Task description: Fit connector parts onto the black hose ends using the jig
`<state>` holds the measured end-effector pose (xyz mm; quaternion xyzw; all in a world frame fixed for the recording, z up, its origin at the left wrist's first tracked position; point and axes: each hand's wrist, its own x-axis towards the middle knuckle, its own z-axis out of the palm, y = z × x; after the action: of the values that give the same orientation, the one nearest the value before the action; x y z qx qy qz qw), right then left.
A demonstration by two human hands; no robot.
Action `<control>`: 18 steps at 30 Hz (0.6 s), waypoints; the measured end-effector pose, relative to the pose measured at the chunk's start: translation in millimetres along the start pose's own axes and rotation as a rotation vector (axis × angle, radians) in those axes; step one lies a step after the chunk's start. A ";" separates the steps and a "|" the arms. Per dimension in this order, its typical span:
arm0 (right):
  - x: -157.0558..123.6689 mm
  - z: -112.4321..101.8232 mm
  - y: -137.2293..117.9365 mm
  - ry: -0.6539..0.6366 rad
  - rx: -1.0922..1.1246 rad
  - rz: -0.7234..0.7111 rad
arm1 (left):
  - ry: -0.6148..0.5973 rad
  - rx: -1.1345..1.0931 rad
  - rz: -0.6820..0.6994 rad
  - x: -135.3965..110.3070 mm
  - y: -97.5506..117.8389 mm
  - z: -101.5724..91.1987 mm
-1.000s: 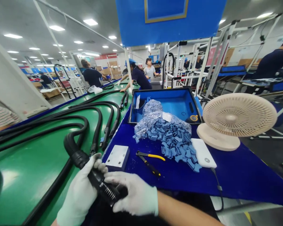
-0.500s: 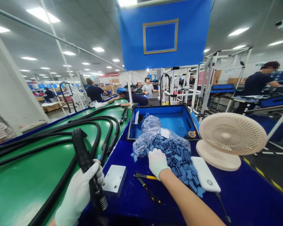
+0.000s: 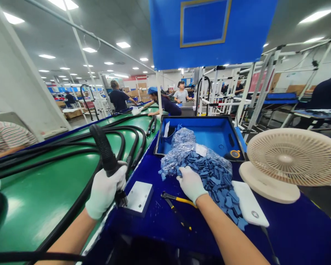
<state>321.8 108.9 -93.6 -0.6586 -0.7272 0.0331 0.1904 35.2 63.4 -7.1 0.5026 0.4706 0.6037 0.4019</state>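
My left hand [image 3: 106, 189], in a white glove, is closed around the black hose's end fitting [image 3: 110, 169]. Its ribbed sleeve points up, and the lower tip with a metal spring [image 3: 123, 198] is beside a silver metal block [image 3: 139, 197]. My right hand [image 3: 191, 184], also gloved, rests at the left edge of a heap of small flat blue pieces [image 3: 215, 184]. Its fingers are curled and pressed together; what lies between them is too small to make out. A clear plastic bag [image 3: 182, 147] partly covers the heap. Below that hand lie yellow-and-black pincers [image 3: 179, 206].
A blue tray [image 3: 204, 132] holding a tape measure [image 3: 233, 154] stands behind the heap. To the right are a white power bank [image 3: 251, 204] and a beige fan [image 3: 289, 158]. Several black hoses [image 3: 121, 129] cross the green table [image 3: 44, 195]. Co-workers stand farther off.
My left hand has raised the hose fitting, bringing its spring tip up beside the metal block. My right hand remains at the blue heap, fingers slightly shifted. The view has turned a little left.
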 end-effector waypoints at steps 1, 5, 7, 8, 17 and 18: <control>-0.2 0.7 1.4 -0.013 0.000 -0.001 | -0.009 0.036 0.040 2.7 -0.8 0.6; 0.8 2.4 10.9 -0.038 0.016 0.032 | -0.031 0.079 0.090 9.7 -6.7 2.8; 2.1 4.2 15.9 -0.033 0.034 0.057 | -0.049 0.077 0.106 12.4 -11.1 2.9; 2.8 5.3 18.1 -0.027 0.046 0.063 | -0.055 0.081 0.111 13.6 -13.4 2.6; 8.5 2.3 25.8 0.153 0.444 -0.019 | -0.053 0.113 0.084 13.9 -26.6 -1.7; 8.6 0.8 25.2 0.133 0.506 -0.041 | -0.048 0.116 0.073 12.9 -27.4 -2.6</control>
<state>344.9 120.8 -99.9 -0.5758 -0.6948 0.1667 0.3973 30.7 81.7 -30.9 0.5562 0.4762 0.5774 0.3612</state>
